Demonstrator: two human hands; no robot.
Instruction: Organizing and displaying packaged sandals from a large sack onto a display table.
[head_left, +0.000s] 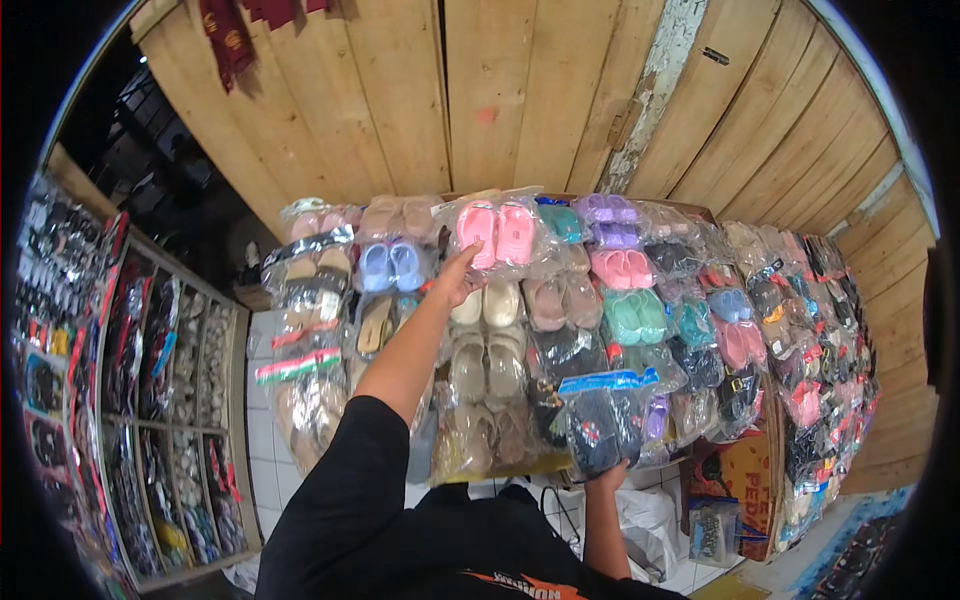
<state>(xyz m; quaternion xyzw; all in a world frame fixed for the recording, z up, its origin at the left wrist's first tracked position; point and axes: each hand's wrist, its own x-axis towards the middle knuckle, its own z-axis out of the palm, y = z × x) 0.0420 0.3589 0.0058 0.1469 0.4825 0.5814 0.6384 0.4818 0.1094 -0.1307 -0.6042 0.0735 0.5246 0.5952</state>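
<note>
My left hand (459, 279) reaches out over the display, its thumb on a clear bag of pink slip-on sandals (516, 234) with the fingers under the bag's lower edge. Close to my body, my right hand (609, 477) grips the bottom of a bag of dark sandals (592, 424), which has a blue strip along its top. Below my left hand lie cream clogs (500, 302), with taupe clogs (469, 369) nearer to me. Blue clogs (406, 267) rest to the left of that hand. Mint green clogs (634, 316) lie beyond the dark pair.
Wooden plank walls (487, 105) rise behind the bagged footwear. A divided rack (240, 420) of packed goods stands at the left. More bagged footwear (806, 405) fills a display at the right. White plastic sacks (649, 525) lie on the tiled floor beside my right arm.
</note>
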